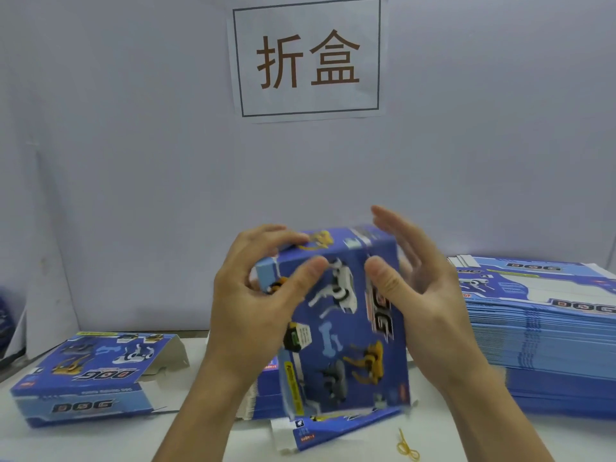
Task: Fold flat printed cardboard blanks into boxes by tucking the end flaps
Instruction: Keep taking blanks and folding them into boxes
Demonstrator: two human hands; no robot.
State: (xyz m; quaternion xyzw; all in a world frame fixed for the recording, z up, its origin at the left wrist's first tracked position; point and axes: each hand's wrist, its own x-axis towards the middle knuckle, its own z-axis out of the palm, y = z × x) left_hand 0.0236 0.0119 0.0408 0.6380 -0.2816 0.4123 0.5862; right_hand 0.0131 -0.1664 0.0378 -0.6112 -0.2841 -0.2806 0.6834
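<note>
Both risks we see: our left hand (253, 295) grips the box (343, 328) at one corner while our right hand (420, 281) lies open, so the box could twist.

Blue dog-printed box (346, 328) upright mid-air, lower flap open; flat blanks (540, 315) stacked at right

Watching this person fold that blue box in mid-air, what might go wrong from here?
The left hand alone grips the box; the right hand is open with only its thumb on the front, so the box might twist or slip.

The bottom flap hangs loose near the table and could crease if the box is set down on it.

The rubber band lies just below and might get caught under the box.
</note>
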